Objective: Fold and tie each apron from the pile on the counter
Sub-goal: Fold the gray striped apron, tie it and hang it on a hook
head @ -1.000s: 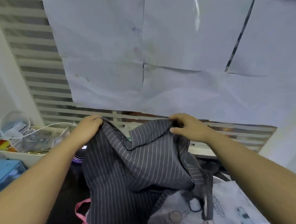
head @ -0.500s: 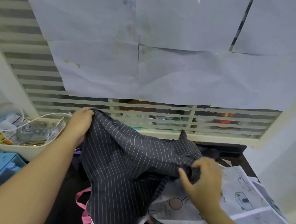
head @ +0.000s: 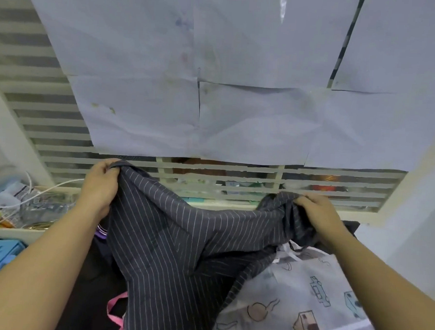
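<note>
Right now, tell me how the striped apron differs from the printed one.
The striped apron is dark grey with thin white lines; the printed apron is white with pictures. The striped apron is held up by the left hand and right hand; the printed apron lies loose below. Neither is folded.

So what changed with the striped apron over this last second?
The right hand let go of the top edge near the middle, dropped to a lower part of the striped apron, gripped it and lifted it out rightward, spreading the cloth between both hands. The left hand kept gripping its corner; the printed cloth underneath stayed put.
</note>
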{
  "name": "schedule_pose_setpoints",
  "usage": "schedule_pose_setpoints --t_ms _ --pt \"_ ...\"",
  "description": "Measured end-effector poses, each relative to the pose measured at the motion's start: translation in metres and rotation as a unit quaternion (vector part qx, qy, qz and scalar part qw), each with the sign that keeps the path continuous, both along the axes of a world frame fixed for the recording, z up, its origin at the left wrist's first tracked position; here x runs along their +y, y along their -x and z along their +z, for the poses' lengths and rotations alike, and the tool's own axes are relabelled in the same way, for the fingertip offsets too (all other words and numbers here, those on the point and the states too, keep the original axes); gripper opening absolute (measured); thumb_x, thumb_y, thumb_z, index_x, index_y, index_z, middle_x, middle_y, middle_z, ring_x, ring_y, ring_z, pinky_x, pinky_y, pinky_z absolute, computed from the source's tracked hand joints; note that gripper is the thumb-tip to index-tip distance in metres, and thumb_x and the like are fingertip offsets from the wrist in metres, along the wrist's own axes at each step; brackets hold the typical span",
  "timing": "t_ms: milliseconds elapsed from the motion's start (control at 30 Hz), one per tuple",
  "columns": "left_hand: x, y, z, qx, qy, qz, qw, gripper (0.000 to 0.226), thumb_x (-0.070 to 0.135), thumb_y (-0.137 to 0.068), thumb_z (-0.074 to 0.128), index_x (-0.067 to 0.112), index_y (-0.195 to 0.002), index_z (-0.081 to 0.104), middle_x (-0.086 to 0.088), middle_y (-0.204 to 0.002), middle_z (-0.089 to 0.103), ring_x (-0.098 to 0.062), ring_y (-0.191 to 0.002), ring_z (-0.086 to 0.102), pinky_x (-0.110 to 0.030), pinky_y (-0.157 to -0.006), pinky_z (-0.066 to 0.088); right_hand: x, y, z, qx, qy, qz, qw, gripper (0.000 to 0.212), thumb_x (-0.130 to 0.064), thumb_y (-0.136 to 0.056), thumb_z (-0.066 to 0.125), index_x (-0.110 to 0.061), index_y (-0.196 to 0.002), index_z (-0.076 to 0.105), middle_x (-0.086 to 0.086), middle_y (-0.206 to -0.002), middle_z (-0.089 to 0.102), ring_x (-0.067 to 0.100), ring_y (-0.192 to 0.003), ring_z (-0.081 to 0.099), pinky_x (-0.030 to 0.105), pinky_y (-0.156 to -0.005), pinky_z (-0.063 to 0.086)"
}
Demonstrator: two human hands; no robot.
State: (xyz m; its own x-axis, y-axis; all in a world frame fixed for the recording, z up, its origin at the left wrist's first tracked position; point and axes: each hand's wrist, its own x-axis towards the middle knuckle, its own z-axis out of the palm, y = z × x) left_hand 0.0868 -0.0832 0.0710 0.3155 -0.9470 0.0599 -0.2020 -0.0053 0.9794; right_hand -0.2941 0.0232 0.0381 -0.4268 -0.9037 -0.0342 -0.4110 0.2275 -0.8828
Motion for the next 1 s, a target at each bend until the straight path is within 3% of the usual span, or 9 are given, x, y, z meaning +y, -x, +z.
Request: schedule_pose_setpoints --t_ms 133,333,433,533,633,733,800,900,1000 --pt "-0.003 -0.012 0.012 -0.016 0.021 0.04 0.999 0.027 0.015 -0.098 0.039 0.019 -0.113 0.061 -0.007 -0.117 0.062 -0.027 -0.106 0.057 -0.044 -0.098 0.046 -0.009 0.02 0.075 -0.011 0.049 0.014 0.999 0.017 -0.013 -0.088 0.057 -0.003 -0.082 0.069 0.019 -0.084 0.069 0.03 -0.08 0.063 0.046 -0.08 0.052" --pt "0.007 -0.018 0.036 -0.059 0.083 0.108 0.989 0.033 0.011 -0.099 0.037 0.004 -0.122 0.06 -0.012 -0.121 0.06 -0.03 -0.115 0.053 -0.025 -0.081 0.035 -0.015 0.038 0.147 -0.031 0.278 -0.101 0.955 0.015 -0.013 -0.08 0.072 -0.015 -0.094 0.069 0.001 -0.086 0.068 0.014 -0.079 0.063 0.025 -0.073 0.051" --pt "0.008 -0.024 0.031 -0.054 0.073 0.122 0.988 0.027 0.012 -0.099 0.04 0.002 -0.115 0.06 -0.021 -0.113 0.059 -0.037 -0.114 0.052 -0.028 -0.078 0.032 -0.022 0.045 0.138 -0.037 0.194 -0.104 0.975 0.041 -0.022 -0.074 0.081 -0.012 -0.109 0.062 0.006 -0.095 0.065 0.015 -0.078 0.063 0.027 -0.072 0.051" --pt "0.001 -0.04 0.007 -0.063 -0.007 0.102 0.993 0.03 0.015 -0.098 0.045 -0.004 -0.117 0.059 -0.024 -0.117 0.059 -0.037 -0.105 0.054 -0.036 -0.081 0.039 -0.02 0.039 0.111 -0.06 0.045 -0.043 0.996 0.038 -0.004 -0.082 0.071 -0.003 -0.117 0.058 0.016 -0.098 0.062 0.017 -0.069 0.058 0.022 -0.055 0.05" --pt "-0.002 -0.051 -0.018 -0.101 -0.084 0.035 0.991 0.026 0.006 -0.094 0.051 0.0 -0.117 0.063 -0.023 -0.118 0.062 -0.039 -0.108 0.057 -0.046 -0.091 0.044 -0.012 0.02 0.089 -0.066 -0.01 0.018 0.998 0.021 0.004 -0.087 0.061 -0.004 -0.106 0.06 0.012 -0.083 0.06 0.019 -0.065 0.056 0.013 -0.041 0.043" --pt "-0.001 -0.04 -0.018 -0.262 -0.115 0.01 0.958 0.038 0.009 -0.088 0.059 0.009 -0.125 0.058 -0.024 -0.121 0.06 -0.04 -0.111 0.055 -0.047 -0.098 0.044 -0.01 -0.003 0.085 -0.044 0.005 0.094 0.995 0.014 0.0 -0.085 0.066 -0.009 -0.095 0.063 -0.002 -0.069 0.058 0.014 -0.067 0.057 0.015 -0.054 0.044" --pt "0.01 -0.011 0.001 -0.38 -0.026 -0.042 0.924 0.048 0.016 -0.084 0.065 0.018 -0.131 0.054 -0.015 -0.128 0.056 -0.033 -0.117 0.051 -0.046 -0.102 0.04 -0.01 -0.021 0.094 -0.013 0.03 0.138 0.99 0.016 -0.006 -0.08 0.073 -0.014 -0.092 0.066 -0.012 -0.059 0.059 0.009 -0.066 0.058 0.015 -0.063 0.044" --pt "0.047 0.056 0.043 -0.348 0.102 -0.277 0.89 0.06 0.021 -0.089 0.064 0.029 -0.142 0.037 0.017 -0.136 0.035 -0.003 -0.127 0.033 -0.029 -0.109 0.028 -0.006 -0.049 0.113 0.013 0.058 0.218 0.974 0.018 -0.012 -0.077 0.077 -0.019 -0.091 0.067 -0.015 -0.062 0.067 0.008 -0.07 0.064 0.02 -0.073 0.049" --pt "0.073 0.113 0.071 -0.327 0.11 -0.433 0.833 0.064 0.026 -0.088 0.066 0.031 -0.143 0.036 0.022 -0.134 0.04 0.002 -0.123 0.039 -0.015 -0.096 0.035 0.005 -0.073 0.129 0.031 0.075 0.289 0.954 0.019 -0.012 -0.077 0.077 -0.018 -0.093 0.068 -0.004 -0.075 0.072 0.015 -0.075 0.067 0.027 -0.077 0.051"
